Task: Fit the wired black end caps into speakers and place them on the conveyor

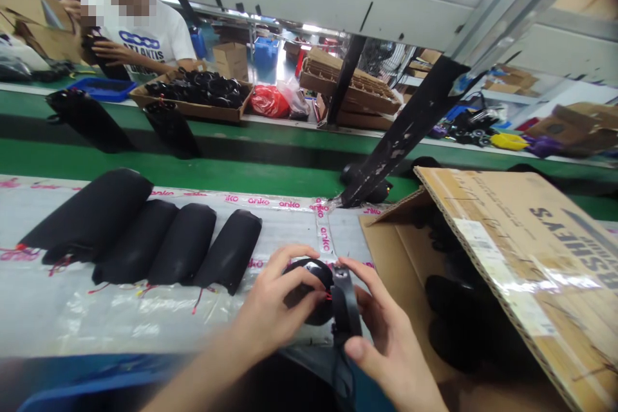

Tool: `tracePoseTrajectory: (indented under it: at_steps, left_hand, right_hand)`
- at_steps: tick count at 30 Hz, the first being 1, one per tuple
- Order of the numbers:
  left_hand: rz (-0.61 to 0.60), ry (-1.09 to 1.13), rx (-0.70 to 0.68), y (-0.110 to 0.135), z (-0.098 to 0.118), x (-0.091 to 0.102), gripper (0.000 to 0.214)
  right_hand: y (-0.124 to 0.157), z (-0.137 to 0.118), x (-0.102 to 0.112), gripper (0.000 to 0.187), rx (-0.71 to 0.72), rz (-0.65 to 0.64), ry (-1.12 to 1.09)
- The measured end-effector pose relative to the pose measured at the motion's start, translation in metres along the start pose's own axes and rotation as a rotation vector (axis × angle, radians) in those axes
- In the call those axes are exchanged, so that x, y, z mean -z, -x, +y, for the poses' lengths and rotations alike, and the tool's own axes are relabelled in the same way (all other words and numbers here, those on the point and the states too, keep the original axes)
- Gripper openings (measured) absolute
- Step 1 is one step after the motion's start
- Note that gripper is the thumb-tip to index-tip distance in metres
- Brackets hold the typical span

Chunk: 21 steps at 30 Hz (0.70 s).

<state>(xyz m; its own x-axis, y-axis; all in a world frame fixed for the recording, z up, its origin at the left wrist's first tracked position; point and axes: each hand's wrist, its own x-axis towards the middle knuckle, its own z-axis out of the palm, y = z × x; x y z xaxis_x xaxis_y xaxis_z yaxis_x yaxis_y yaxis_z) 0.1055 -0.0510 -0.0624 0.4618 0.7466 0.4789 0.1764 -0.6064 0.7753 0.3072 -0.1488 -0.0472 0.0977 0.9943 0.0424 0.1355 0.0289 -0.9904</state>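
Note:
My left hand [277, 299] is closed around the end of a black cylindrical housing [313, 266], its fingertips pinching by a short red wire. My right hand [386, 335] grips a black plastic end piece [345, 306] between thumb and fingers, held close beside the housing. A dark cord [344, 370] hangs below that piece. Whether the two parts touch is hidden by my fingers. To the left lie several black fabric-like cylinders [230, 248] in a row, with thin red and yellow wires [197, 301] at their near ends.
An open cardboard box [526, 257] holding black parts stands at the right. Behind the taped worktop [290, 215] runs a green belt [270, 161] carrying more black cylinders [171, 129]. A slanted black post [405, 135] rises there. Across it, a person [149, 38] handles a dark part.

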Motion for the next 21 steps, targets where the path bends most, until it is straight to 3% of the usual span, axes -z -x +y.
tracePoseTrajectory:
  at_steps: [3,6,12,17,18,21]
  left_hand:
    - [-0.015,0.036,0.026,0.002,0.004,-0.008,0.014]
    - [-0.02,0.016,0.021,0.005,0.004,-0.011,0.016]
    - [-0.279,0.112,-0.044,0.019,-0.017,0.005,0.044]
    - [-0.043,0.609,0.208,0.028,-0.03,0.016,0.032]
    - [-0.039,0.665,0.249,0.026,-0.031,0.015,0.038]
    - [-0.173,0.666,0.318,0.014,-0.032,0.005,0.061]
  right_hand:
    - [0.005,0.001,0.003,0.087,-0.018,-0.042,0.117]
    - [0.005,0.003,0.0,0.089,0.045,0.023,0.246]
    - [-0.007,-0.002,-0.016,0.089,0.215,0.154,0.547]
    - [-0.011,-0.002,-0.03,0.091,0.239,0.184,0.668]
    - [-0.011,-0.001,-0.033,0.091,0.238,0.196,0.697]
    - [-0.014,0.003,-0.039,0.092,0.212,0.244,0.73]
